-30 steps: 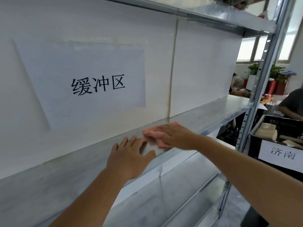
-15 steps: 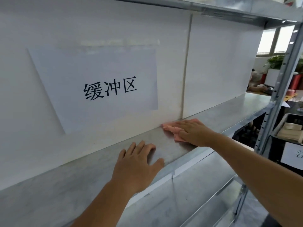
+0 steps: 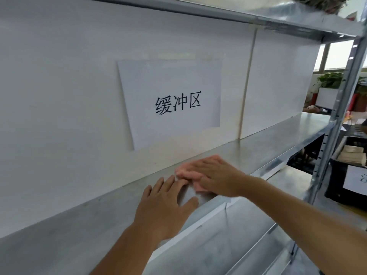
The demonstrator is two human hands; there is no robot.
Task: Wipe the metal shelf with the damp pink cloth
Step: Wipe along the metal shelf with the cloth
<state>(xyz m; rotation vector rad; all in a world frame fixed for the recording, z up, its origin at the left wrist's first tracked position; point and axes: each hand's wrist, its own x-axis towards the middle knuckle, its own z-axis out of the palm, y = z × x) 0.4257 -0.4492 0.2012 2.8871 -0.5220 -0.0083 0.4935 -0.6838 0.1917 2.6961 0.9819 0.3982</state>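
Mid-wipe. Right hand (image 3: 215, 176) flat on the cloth (image 3: 186, 172), fingers together and pressed down on it, not pinching. The cloth sits mid-depth on the shelf (image 3: 278, 139), closer to the back wall than the front edge, just below the paper sign (image 3: 172, 102). Only its left and near margins show; the rest is under the palm.

Left hand (image 3: 164, 205) flat on bare shelf just left of the cloth, fingers spread, holding nothing. Fingertips look to be touching or almost touching the cloth edge, can't tell which. Looks like a brace.

Progress: hard to call. Metal looks evenly dull grey on both sides of the cloth, no wet streak readable, so no way to say which part is done. Judging by position, the long run toward the right post (image 3: 337, 116) and the stretch toward the left end may both still need passes, plus the front lip.
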